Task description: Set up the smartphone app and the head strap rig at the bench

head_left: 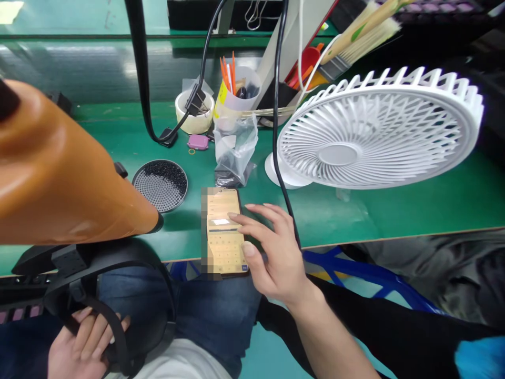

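Note:
A phone (pixel 226 247) with a lit yellowish screen lies at the table's front edge; its left side is blurred out. Over its right side is my right hand (pixel 274 252), palm down with fingers apart and holding nothing. One fingertip is at the screen, though whether it touches I cannot tell. Down at the lower left, my left hand (pixel 84 342) has its fingers curled on a black headset-like thing with straps (pixel 138 310), resting over the lap. A large orange tapering object (pixel 74 173) with a dark tip looms above it, close to the camera.
A white fan (pixel 371 137) stands right on the green table (pixel 327 216). A black cable (pixel 278 105) hangs beside it. Behind the phone are a clear plastic bag (pixel 236 150), a pen cup (pixel 239 97), a tape roll (pixel 193 113) and a round tray of black bits (pixel 161 184).

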`<state>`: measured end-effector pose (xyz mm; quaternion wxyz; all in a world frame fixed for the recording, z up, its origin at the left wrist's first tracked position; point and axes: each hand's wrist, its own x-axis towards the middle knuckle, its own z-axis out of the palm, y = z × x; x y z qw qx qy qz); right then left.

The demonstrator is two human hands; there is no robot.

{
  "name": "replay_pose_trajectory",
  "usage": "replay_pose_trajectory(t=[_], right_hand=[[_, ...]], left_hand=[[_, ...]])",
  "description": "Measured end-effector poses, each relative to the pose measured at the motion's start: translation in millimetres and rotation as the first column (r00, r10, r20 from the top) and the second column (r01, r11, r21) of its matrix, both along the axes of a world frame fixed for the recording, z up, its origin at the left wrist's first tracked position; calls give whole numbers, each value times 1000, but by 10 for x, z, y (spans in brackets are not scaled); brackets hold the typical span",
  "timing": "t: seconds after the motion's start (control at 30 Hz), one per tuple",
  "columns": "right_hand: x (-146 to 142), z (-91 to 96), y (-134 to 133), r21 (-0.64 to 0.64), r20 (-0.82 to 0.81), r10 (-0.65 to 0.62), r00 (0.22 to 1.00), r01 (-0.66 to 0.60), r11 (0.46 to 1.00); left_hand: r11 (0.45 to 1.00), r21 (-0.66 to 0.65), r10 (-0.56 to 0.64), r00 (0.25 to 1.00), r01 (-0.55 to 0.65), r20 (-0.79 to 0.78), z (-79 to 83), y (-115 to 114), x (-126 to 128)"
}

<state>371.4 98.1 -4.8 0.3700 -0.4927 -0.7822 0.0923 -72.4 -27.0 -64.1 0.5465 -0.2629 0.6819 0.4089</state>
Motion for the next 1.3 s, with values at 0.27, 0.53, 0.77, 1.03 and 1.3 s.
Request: replay_pose_trajectory(t=[0.27, 0.53, 0.77, 1.03, 1.3], right_hand=[[-11, 51, 122, -68, 77, -22, 997, 27, 997], [-6, 42, 130, -45, 25, 32, 999, -31, 999], [22, 20, 98, -11, -6, 34, 999, -34, 999], [62, -53, -20, 74, -129, 8, 992, 2, 997], [-1, -94, -160, 74, -109, 106, 988, -98, 992]], left_hand=[[997, -51, 51, 998, -50, 32, 73, 73, 93], [997, -2, 76, 997, -76, -26, 84, 93, 155], [997, 39, -62, 993, 66, -97, 76, 64, 155], [997, -33, 68, 998, -68, -13, 152, 127, 173], [999, 9, 52, 998, -52, 34, -61, -61, -109]])
